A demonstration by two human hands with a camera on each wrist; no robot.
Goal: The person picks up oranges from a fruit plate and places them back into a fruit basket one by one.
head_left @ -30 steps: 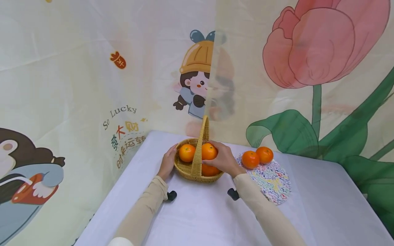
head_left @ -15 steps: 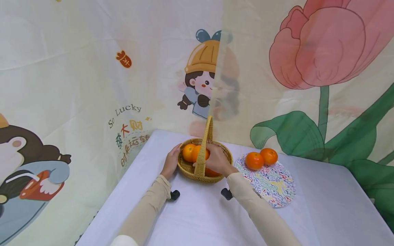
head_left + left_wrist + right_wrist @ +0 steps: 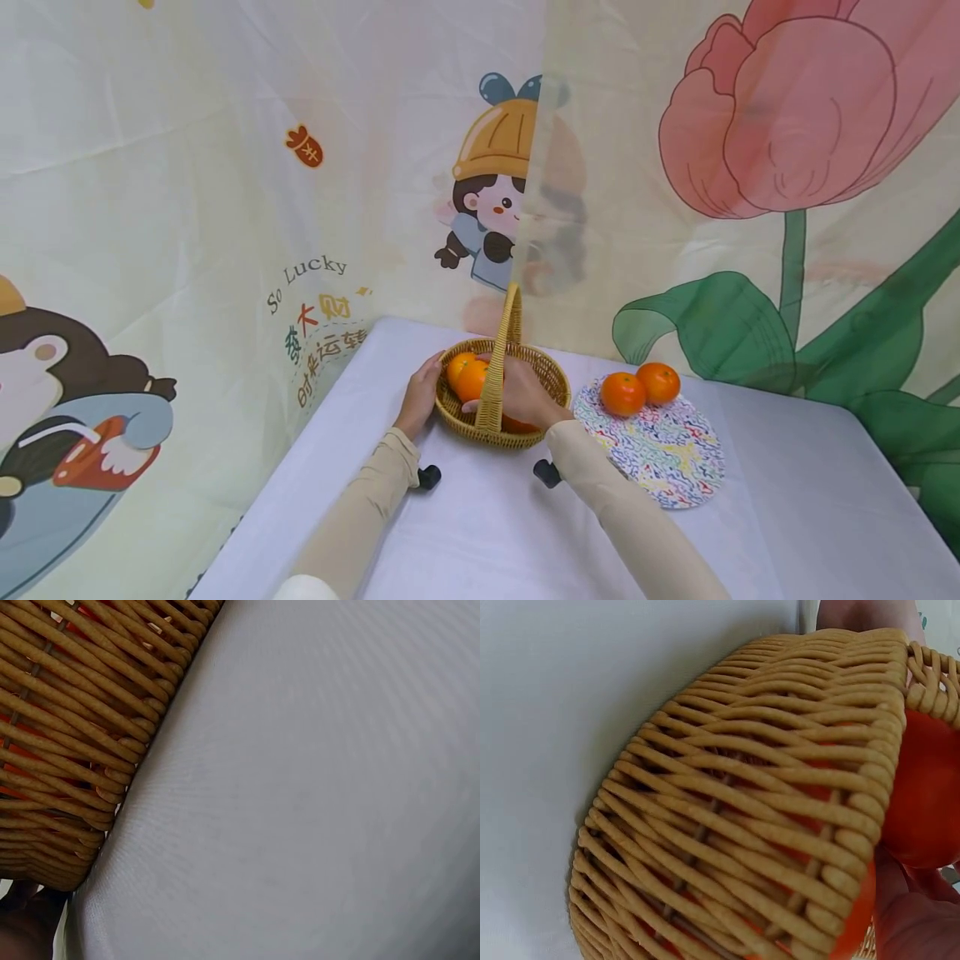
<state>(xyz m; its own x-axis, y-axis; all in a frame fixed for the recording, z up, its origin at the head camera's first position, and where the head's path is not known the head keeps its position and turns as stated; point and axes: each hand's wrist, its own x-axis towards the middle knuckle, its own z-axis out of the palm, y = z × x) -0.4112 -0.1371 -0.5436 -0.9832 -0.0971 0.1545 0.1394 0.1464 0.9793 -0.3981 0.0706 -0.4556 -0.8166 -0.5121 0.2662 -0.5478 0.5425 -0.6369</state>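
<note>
A woven basket [image 3: 551,379] with a tall arched handle [image 3: 495,375] stands on the white table in the head view. My left hand [image 3: 422,393] holds its left side, fingers along the outer wall at the rim. My right hand [image 3: 528,392] reaches into the basket from the right, gripping an orange [image 3: 471,382] just left of the handle. Another orange [image 3: 459,365] sits behind it, at the left wall. Below my right hand a third orange [image 3: 519,426] shows only partly. In the right wrist view the gripped orange [image 3: 926,795] appears over the rim, with fingers [image 3: 915,922] under it.
A round, multicoloured patterned mat [image 3: 660,458] lies right of the basket, partly under my right forearm. Two oranges [image 3: 623,394] sit together at its back edge. Printed curtains [image 3: 405,167] stand close behind and left of the table [image 3: 480,533].
My right hand has carried the orange leftward inside the basket, from right of the handle to beside the orange at the left. My left hand stays at the rim. The view has shifted slightly.
</note>
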